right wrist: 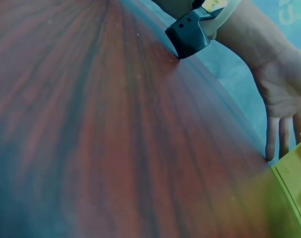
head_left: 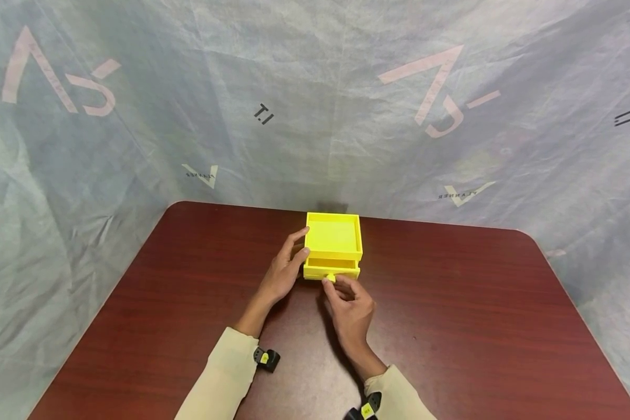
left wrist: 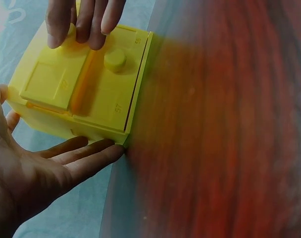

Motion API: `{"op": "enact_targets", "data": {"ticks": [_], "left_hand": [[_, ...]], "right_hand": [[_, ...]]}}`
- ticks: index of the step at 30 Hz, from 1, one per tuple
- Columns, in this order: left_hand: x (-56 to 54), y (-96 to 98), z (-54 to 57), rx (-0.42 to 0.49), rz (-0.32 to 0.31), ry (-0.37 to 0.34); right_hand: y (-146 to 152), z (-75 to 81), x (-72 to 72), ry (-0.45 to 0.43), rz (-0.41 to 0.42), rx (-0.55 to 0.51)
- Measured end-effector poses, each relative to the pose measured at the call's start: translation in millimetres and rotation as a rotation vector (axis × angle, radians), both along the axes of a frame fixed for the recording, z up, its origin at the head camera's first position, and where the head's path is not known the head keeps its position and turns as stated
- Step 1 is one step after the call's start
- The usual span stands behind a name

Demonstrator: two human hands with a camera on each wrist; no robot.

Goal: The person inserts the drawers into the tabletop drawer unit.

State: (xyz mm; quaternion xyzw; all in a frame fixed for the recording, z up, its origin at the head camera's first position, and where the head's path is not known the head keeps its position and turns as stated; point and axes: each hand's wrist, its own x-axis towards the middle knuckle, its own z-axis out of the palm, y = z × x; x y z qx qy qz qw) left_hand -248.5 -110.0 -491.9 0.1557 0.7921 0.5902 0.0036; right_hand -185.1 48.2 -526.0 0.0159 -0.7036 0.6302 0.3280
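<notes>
A small yellow drawer cabinet (head_left: 334, 233) with a shallow tray top stands near the table's back edge. Its upper drawer (head_left: 315, 272) is pulled partway out, and the visible inside looks bare. My right hand (head_left: 353, 309) pinches that drawer's knob between thumb and fingers. Against the cabinet's left side rests my left hand (head_left: 282, 273), its fingers straight. The left wrist view shows the lower drawer (left wrist: 103, 99) closed, with a round knob (left wrist: 115, 60). In the right wrist view only the cabinet's corner (right wrist: 295, 173) and my left hand (right wrist: 285, 82) appear; my right hand is out of frame.
The dark red wooden table (head_left: 451, 315) has rounded back corners. Grey printed cloth (head_left: 315, 116) hangs behind it and along both sides. A small black camera (head_left: 266, 359) is strapped on my left wrist, and another (head_left: 366, 408) on my right.
</notes>
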Motion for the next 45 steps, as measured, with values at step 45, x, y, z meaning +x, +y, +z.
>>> {"op": "enact_targets", "data": {"ticks": [45], "left_hand": [[-1.2, 2.8, 3.9, -0.034, 0.047, 0.057]], "right_hand": [[-10, 37.4, -4.6, 0.0, -0.051, 0.02]]}}
